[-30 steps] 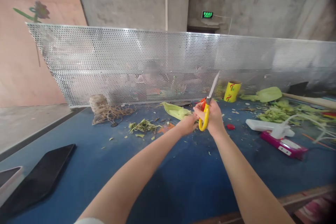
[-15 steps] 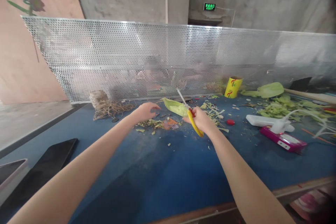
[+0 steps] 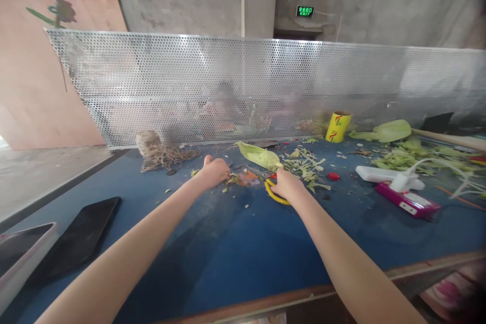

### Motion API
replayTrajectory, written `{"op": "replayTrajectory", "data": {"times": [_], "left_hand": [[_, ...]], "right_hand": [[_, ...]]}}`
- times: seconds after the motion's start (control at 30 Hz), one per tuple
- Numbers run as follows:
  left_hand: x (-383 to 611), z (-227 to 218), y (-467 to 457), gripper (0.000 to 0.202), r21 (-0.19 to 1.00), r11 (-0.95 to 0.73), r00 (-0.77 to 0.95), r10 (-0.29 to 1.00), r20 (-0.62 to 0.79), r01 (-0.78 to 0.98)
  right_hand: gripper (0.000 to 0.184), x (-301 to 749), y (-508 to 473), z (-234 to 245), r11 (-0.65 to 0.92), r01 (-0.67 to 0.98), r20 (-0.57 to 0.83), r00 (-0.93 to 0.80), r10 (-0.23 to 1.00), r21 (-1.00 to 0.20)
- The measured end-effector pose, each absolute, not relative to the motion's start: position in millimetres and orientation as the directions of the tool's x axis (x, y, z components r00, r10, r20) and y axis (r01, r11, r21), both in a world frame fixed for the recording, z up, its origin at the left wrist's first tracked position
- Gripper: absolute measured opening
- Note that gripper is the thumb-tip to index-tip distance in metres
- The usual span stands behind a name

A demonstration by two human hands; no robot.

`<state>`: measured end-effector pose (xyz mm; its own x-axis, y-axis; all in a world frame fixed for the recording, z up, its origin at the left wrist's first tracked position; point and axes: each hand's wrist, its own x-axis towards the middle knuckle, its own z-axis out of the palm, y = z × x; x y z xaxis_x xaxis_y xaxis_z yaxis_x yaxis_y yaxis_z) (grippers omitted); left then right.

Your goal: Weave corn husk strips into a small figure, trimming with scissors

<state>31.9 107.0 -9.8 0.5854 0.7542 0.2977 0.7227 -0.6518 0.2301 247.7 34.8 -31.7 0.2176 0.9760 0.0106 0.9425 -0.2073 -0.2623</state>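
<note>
One pair of scissors (image 3: 274, 194) lies flat on the blue table (image 3: 246, 258), and only its yellow loop handles show, because the right hand (image 3: 286, 186) is closed over them and hides the blades. The left hand (image 3: 214, 171) is curled into a loose fist, knuckles down on a small heap of green and orange scraps (image 3: 245, 178); I cannot tell whether anything is inside it. A single ear of corn (image 3: 258, 155), still in its pale green husk, lies just beyond and between the two hands. Shredded husk (image 3: 304, 164) is scattered to its right, and there is one small red piece (image 3: 333, 176) past that. One yellow cup (image 3: 337, 126) stands upright at the foot of the perforated metal screen (image 3: 152, 86), and one tangle of brown twine (image 3: 155, 152) sits to the left. On the right side are one white and magenta gadget (image 3: 406, 197) and a broad green leaf (image 3: 387, 130). One black slab (image 3: 76, 238) lies at the near left. Two people can be made out dimly behind the screen. The wall beyond is bare concrete, with one green exit sign (image 3: 305, 11).
</note>
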Motion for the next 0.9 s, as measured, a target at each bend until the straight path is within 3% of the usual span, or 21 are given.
{"op": "replayTrajectory", "data": {"times": [0.2,0.33,0.43,0.53,0.6,0.67,0.7,0.77,0.9], "left_hand": [[25,-3,107,0.023,0.588,-0.484,0.393,0.874,0.286,0.648],[22,-2,96,0.034,0.801,-0.349,0.318,0.924,0.21,0.487],[20,-2,84,0.036,0.886,-0.265,0.27,0.948,0.168,0.38],[19,-1,71,0.032,0.921,-0.233,0.241,0.957,0.161,0.311],[22,-1,61,0.03,0.929,-0.237,0.247,0.954,0.167,0.286],[26,-2,52,0.026,0.93,-0.248,0.278,0.945,0.171,0.271],[28,-3,47,0.025,0.931,-0.25,0.297,0.94,0.168,0.265],[32,-4,39,0.024,0.937,-0.237,0.338,0.93,0.143,0.255],[32,-8,25,0.031,0.955,-0.163,0.414,0.909,0.049,0.246]], "right_hand": [[0.021,245,31,-27,-0.136,0.969,-0.004,0.139,0.99,-0.207],[0.027,249,29,-22,-0.089,0.961,-0.051,0.078,0.996,-0.261],[0.024,248,25,-17,-0.03,0.936,-0.039,0.018,0.999,-0.349],[0.03,236,21,-16,0.075,0.885,0.07,-0.048,0.996,-0.459],[0.038,224,20,-18,0.189,0.747,0.136,-0.133,0.982,-0.638],[0.038,212,20,-22,0.287,0.428,0.197,-0.242,0.95,-0.857],[0.035,208,21,-24,0.308,0.276,0.235,-0.267,0.935,-0.91],[0.029,204,22,-26,0.319,0.102,0.286,-0.25,0.925,-0.942],[0.025,206,22,-27,0.305,0.054,0.293,-0.165,0.942,-0.951]]}}
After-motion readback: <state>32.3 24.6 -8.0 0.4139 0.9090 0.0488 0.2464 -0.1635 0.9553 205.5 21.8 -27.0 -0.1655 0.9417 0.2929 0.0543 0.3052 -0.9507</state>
